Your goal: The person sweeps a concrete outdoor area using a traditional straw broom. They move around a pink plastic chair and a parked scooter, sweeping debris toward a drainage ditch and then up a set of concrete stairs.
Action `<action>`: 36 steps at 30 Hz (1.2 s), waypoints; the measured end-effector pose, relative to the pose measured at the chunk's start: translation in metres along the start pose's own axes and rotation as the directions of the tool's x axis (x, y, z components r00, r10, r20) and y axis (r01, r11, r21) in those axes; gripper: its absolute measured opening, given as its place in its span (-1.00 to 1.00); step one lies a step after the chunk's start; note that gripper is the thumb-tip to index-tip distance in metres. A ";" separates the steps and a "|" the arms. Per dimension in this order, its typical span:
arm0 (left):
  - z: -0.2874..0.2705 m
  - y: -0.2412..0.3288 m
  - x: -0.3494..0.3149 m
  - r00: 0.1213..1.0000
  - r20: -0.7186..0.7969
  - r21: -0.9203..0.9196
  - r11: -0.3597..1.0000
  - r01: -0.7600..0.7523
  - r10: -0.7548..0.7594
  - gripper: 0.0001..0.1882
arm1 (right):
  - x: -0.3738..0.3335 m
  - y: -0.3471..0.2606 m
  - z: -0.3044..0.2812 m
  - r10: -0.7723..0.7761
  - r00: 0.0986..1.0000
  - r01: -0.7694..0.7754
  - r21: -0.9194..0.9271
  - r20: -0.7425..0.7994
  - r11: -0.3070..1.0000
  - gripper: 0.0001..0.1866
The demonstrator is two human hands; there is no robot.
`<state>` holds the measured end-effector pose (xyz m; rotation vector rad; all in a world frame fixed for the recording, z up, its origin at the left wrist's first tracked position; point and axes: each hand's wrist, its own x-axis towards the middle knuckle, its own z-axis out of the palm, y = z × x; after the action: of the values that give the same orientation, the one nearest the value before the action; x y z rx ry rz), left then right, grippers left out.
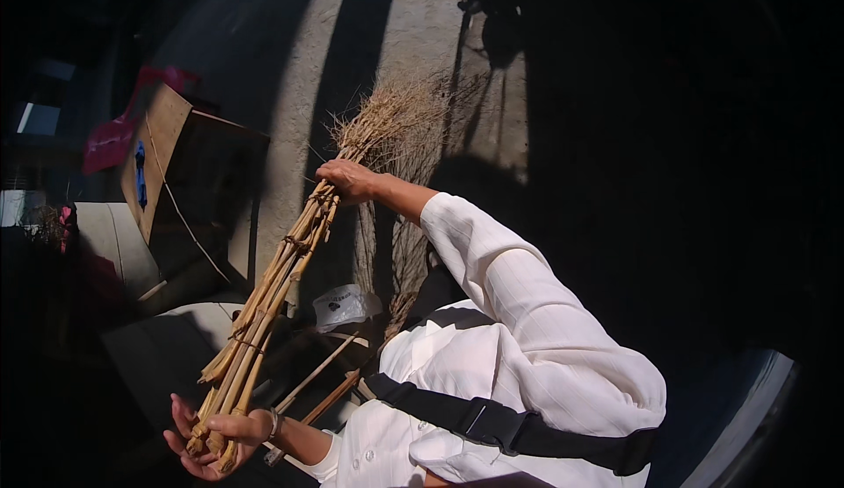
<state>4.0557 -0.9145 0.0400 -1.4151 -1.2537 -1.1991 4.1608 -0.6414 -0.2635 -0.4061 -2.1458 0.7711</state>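
A broom of dry stalks (280,273) slants across the middle, its thin twiggy brush (396,119) pointing away from me. Dark ties bind the stalks at several places. My right hand (349,180) is closed round the stalks just below the brush. At the thick butt ends, my left hand (215,440) cups the stalks, with its thumb across them and its other fingers loosely spread behind. A bracelet circles my left wrist.
More dry twigs (409,233) lie beyond the broom. A white plastic bag (345,306) and loose sticks (321,369) are near my body. To the left stand a wooden board (163,158) and a pink plastic chair (112,141). Deep shadow covers the right side.
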 end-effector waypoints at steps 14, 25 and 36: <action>-0.028 -0.192 -0.007 0.521 0.436 -0.547 0.244 0.801 -0.734 -0.64 | -0.070 -0.111 -0.020 0.321 0.944 -0.330 -0.175 -0.079 0.928 -0.62; 0.100 -0.021 0.042 0.596 0.355 -0.360 0.484 0.798 -0.720 -0.64 | -0.107 -0.020 -0.047 0.366 0.914 -0.373 -0.009 -0.173 0.928 -0.58; 0.134 0.020 -0.097 0.289 0.776 -0.389 -0.065 0.919 -0.560 -0.70 | -0.350 -0.181 -0.109 0.724 0.626 -0.780 -0.231 -0.291 0.582 -0.62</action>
<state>4.0876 -0.7997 -0.0771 -1.5767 -2.1027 -2.8131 4.4597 -0.9185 -0.2971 -1.6067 -1.8930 0.7632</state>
